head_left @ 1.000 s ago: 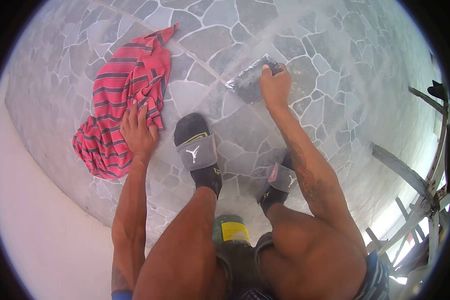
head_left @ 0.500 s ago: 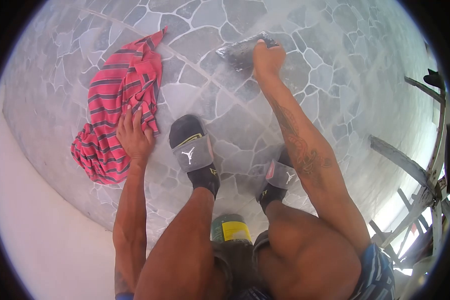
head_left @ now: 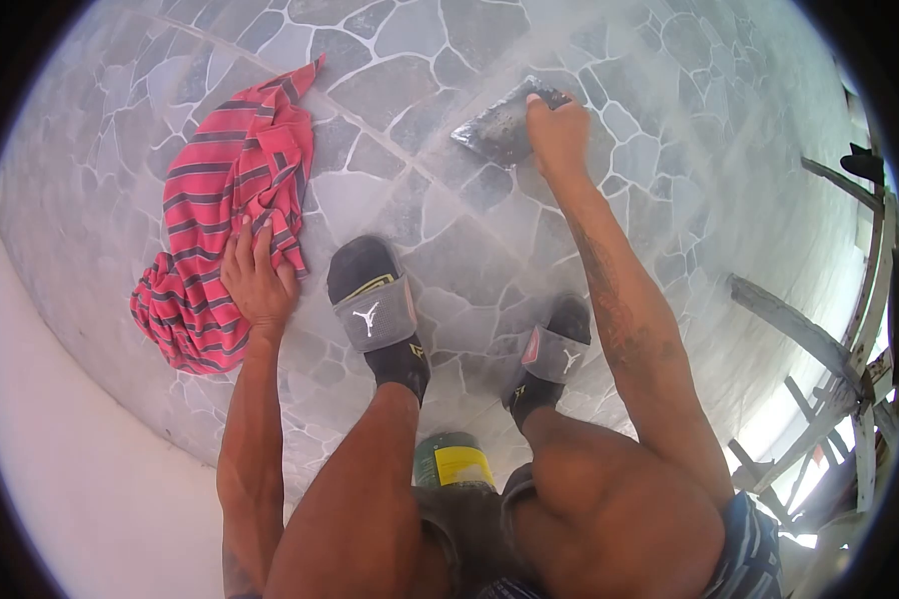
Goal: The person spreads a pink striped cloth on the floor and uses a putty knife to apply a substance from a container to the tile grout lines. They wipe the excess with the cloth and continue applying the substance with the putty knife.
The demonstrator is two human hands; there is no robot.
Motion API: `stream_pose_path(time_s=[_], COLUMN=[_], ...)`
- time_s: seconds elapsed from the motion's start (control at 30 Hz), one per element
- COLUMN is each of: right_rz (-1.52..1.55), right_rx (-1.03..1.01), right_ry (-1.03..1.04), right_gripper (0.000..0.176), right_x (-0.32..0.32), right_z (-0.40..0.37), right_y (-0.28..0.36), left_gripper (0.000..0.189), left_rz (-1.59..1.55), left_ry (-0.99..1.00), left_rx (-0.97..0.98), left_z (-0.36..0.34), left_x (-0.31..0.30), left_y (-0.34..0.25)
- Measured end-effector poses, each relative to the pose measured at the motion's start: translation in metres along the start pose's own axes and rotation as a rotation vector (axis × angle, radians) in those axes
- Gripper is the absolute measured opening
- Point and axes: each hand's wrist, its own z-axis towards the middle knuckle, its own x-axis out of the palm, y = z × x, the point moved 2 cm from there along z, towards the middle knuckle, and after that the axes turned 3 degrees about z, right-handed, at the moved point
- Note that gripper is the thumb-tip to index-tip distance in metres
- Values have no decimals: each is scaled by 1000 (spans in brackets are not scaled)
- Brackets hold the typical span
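Note:
My right hand [head_left: 559, 135] is closed around the handle of a flat, rectangular trowel [head_left: 499, 128], its dull metal blade lying against the grey stone-patterned floor [head_left: 479, 240]. The blade points to the left of the hand. On the left, a crumpled red cloth with dark stripes [head_left: 202, 210] is spread on the floor and looks like a shirt. My left hand [head_left: 260, 282] rests on its lower right part, fingers stretched out and lying flat on the fabric.
My feet in dark slides [head_left: 375, 299] stand between the two hands. Below them, between my legs, sits a green container with a yellow label [head_left: 459, 461]. Rough wooden pieces [head_left: 794, 319] jut in at the right edge. A pale wall [head_left: 80, 469] borders the lower left.
My right hand and the trowel have moved slightly right and down over the floor. The left hand stays on the cloth; the whole view has shifted a little.

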Motion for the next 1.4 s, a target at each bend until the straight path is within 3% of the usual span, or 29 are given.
stream_pose_path(time_s=[0.03, 0.17, 0.27, 0.37, 0.5, 0.63, 0.67, 0.8, 0.93, 1.07, 1.2, 1.33, 1.4], right_rz=[-42, -152, -139, -317, -368, -366, -496, -523, -558, -594, -609, -653, -618], right_rx=[62, -201, -145, -105, -448, -78, -195, -434, -294, -503, -282, -402, -420], right_ry=[42, -34, 187, 234, 142, 401, 372, 358, 436, 531, 566, 659, 608], right_gripper=[43, 37, 38, 38, 37, 40, 31, 29, 28, 28, 34, 34, 31], right_x=[-4, -6, -25, -17, -26, -26, -24, -35, -29, -37, -32, -30, -33], right_z=[5, 24, 24, 41, 29, 36, 39, 48, 53, 59, 57, 68, 69], right_y=[12, -14, -11, 24, 17, 51, 58, 33, 46, 43, 53, 62, 60], left_gripper=[56, 56, 56, 58, 58, 55, 54, 53, 58, 54, 55, 59, 60], left_rz=[-9, 10, 19, 10, 20, 38, 25, 50, 18, 62, 46, 28, 15], left_ry=[14, 12, 9, 9, -5, 11, 8, 2, 13, 22, 38, 29, 8], left_rx=[2, 1, 1, -1, 0, 32, 28, 33, -6, 31, 20, 1, 6], left_z=[-5, -1, 0, -4, 0, 1, 3, 3, 0, 2, 0, 2, 5], left_x=[0, 1, 1, 0, 1, -4, -3, -3, 2, -1, 0, 0, 4], left_y=[-1, 1, 1, -2, 0, -4, -3, -2, -1, -2, -3, -2, 2])
